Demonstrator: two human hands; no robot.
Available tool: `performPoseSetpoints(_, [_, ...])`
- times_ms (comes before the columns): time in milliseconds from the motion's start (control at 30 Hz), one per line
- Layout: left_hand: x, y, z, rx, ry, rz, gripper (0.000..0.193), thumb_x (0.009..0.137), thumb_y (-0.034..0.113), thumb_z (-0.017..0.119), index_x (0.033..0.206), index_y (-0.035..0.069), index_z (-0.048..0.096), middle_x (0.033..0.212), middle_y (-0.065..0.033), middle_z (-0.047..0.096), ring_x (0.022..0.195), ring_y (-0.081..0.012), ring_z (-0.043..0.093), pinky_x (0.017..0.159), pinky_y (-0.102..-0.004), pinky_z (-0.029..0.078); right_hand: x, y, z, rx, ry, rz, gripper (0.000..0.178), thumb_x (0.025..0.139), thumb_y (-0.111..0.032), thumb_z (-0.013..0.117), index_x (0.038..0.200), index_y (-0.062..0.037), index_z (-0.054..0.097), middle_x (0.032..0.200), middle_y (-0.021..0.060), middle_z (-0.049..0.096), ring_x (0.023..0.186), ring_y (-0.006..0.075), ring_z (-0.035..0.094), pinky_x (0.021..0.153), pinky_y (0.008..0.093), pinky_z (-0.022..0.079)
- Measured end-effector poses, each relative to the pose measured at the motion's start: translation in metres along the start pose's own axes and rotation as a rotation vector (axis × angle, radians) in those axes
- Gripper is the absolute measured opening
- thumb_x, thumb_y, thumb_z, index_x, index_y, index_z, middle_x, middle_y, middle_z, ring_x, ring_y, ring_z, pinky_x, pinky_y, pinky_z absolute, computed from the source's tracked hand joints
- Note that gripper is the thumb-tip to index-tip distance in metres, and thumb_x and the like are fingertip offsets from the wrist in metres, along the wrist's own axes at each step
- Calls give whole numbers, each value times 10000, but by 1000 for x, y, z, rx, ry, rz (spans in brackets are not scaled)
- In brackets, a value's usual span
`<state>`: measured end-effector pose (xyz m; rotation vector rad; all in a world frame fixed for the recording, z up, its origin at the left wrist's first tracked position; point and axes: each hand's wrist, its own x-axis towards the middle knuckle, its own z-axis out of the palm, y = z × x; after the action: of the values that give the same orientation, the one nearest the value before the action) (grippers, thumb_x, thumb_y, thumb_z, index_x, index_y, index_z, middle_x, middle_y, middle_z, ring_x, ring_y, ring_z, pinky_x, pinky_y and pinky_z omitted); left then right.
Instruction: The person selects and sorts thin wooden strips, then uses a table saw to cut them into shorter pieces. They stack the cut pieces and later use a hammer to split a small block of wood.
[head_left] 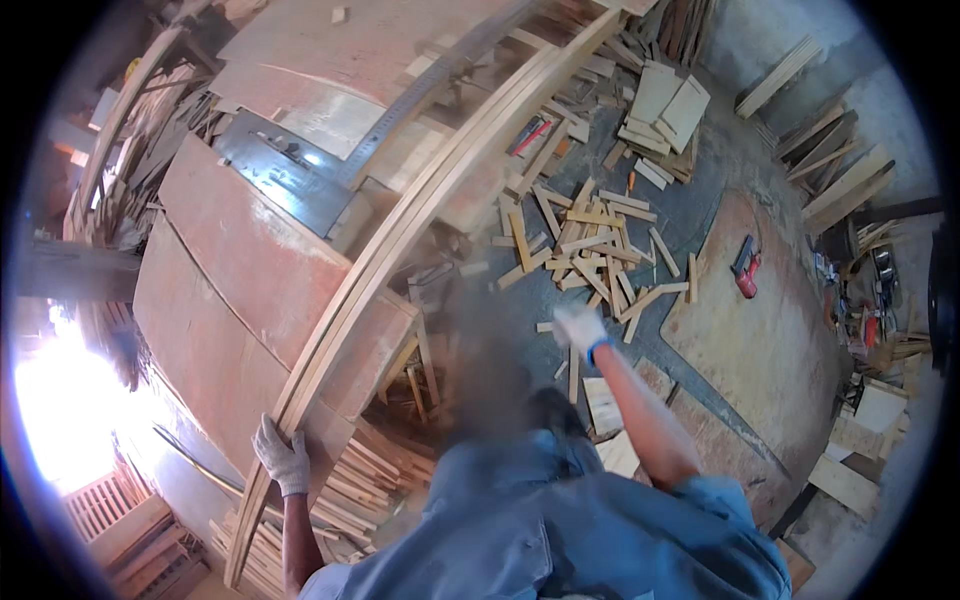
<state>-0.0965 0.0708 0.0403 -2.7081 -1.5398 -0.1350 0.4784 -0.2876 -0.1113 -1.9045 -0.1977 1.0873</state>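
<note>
Long pale wooden planks [390, 228] lie side by side, running from the lower left to the upper right across a saw table with a reddish worn top [250, 275]. My left hand [281, 456], in a light work glove, grips them near their lower left end, its fingers over the wood. Out to the right, my right hand [579, 328] is gloved too, with a blue band at the wrist. It appears over the floor near a heap of short wooden offcuts [600, 245]. Its fingers are blurred, and whatever they hold, if anything, does not show.
A metal plate [283, 170] is set into the table top. On a floor panel [770, 310] lies a red power tool [746, 278]. Stacked boards [665, 115] stand at the back right. Wooden strips [365, 475] are piled under the table near my left arm.
</note>
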Motion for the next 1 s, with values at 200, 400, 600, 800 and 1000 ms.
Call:
performPoseSetpoints(200, [87,141,-26,-89,-38,124,808,860,252,787,1546,-4,444,1458,-257,554,1354,-453,502,1209,-592,324,127,-167,-102,-99,291,-312,395,1044,-418,621,1064,-34,709,947,71,738,837,180,711,722,372,561])
performPoseSetpoints(400, [200,310,-13,-251,-71,207,803,910,336,741,1562,-9,425,1457,-252,556,1349,-444,509,1223,-609,314,232,-336,-171,100,375,-272,509,1061,-502,579,1145,-13,695,1092,75,730,937,171,666,793,352,546])
performPoseSetpoints(600, [255,392,-7,-217,-140,170,861,871,295,785,1588,12,402,1413,-231,567,1320,-428,518,1221,-597,325,391,-391,-219,166,288,-446,622,1100,-544,479,1370,-15,664,1341,111,692,1208,220,616,1082,357,441])
performPoseSetpoints(800, [246,370,-2,-141,-157,161,950,775,229,840,1593,24,401,1383,-210,573,1304,-425,523,1213,-603,337,384,-406,-163,390,76,-365,616,1143,-495,373,1389,6,634,1337,104,703,1257,220,601,1147,368,399])
performPoseSetpoints(1000, [253,371,0,-174,-163,181,970,764,218,832,1601,30,380,1382,-203,564,1308,-422,513,1214,-623,326,360,-423,-162,400,93,-302,613,1153,-490,347,1393,-32,676,1367,89,698,1280,196,581,1143,361,404])
